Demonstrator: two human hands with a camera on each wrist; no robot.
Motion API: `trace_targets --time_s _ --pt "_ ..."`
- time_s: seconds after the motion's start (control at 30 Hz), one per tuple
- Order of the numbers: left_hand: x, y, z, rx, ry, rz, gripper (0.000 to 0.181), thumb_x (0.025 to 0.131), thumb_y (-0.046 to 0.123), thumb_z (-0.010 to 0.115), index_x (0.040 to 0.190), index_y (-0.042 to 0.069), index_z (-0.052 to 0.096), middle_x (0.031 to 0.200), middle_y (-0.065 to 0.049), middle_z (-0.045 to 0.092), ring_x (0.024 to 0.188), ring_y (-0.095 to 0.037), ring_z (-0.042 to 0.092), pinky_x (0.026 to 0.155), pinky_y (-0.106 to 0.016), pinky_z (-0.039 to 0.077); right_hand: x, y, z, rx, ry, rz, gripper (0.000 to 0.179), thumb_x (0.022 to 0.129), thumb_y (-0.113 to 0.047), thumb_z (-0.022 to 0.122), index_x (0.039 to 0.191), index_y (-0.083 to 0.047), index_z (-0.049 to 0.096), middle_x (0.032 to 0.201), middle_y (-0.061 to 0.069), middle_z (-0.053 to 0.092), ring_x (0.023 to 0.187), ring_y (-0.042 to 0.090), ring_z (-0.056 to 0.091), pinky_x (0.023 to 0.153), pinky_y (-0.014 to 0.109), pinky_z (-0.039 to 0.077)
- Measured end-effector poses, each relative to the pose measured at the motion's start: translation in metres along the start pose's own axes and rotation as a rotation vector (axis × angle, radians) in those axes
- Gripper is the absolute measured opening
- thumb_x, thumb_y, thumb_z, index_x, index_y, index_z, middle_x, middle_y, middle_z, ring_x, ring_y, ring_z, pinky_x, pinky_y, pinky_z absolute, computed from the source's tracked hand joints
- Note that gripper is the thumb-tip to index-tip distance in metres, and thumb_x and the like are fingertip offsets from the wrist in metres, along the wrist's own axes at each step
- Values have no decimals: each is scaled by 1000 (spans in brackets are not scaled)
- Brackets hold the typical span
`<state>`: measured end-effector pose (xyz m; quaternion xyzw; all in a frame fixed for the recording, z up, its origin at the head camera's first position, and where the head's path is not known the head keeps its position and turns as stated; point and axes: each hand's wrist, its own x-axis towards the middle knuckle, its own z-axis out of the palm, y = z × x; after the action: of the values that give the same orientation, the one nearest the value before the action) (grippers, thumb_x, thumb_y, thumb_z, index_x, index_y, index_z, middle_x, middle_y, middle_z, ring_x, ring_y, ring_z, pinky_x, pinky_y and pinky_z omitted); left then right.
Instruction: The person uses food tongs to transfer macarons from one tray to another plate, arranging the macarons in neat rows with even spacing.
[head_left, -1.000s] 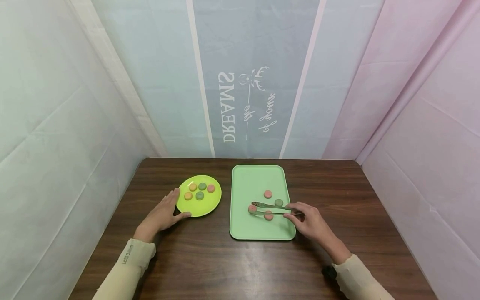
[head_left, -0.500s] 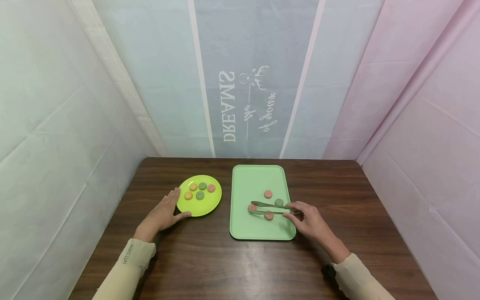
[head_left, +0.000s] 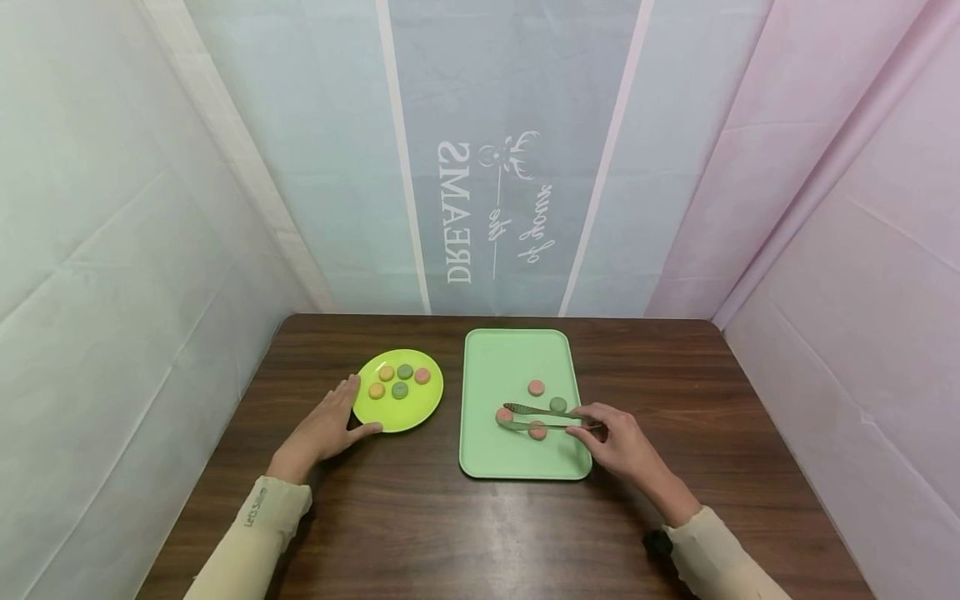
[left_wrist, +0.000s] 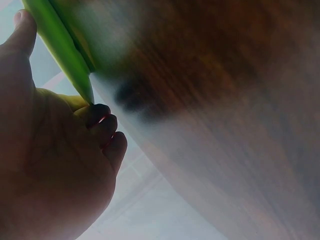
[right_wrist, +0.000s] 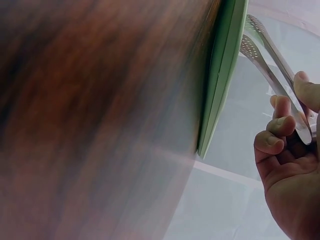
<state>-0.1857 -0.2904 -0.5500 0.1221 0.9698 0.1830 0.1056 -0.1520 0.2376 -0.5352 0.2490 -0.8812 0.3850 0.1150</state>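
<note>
My right hand grips a pair of metal tongs between thumb and fingers, over the right edge of a pale green tray. The tongs' perforated tips stand apart at a pink macaron on the tray. Two more pink ones and a green macaron lie close by; one tong arm partly covers the nearest pink macaron. At left, my left hand rests with fingers and thumb spread along the rim of a yellow-green plate, which bears several orange, green and pink macarons.
The plate and tray stand apart on a dark wooden table. Behind it hangs a grey-blue cloth with mirrored lettering, and pale cloth walls close off both sides.
</note>
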Motion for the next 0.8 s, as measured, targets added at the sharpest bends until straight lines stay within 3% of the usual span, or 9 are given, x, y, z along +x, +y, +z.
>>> trace_targets --time_s 0.8 --pt "0 1 -7 -6 -13 -4 119 98 73 62 170 -6 9 176 -30 12 163 -46 14 134 -60 15 13 -10 -5 -6 -11 2 23 93 -8 86 113 -1 79 84 -10 62 66 1 52 55 22 51"
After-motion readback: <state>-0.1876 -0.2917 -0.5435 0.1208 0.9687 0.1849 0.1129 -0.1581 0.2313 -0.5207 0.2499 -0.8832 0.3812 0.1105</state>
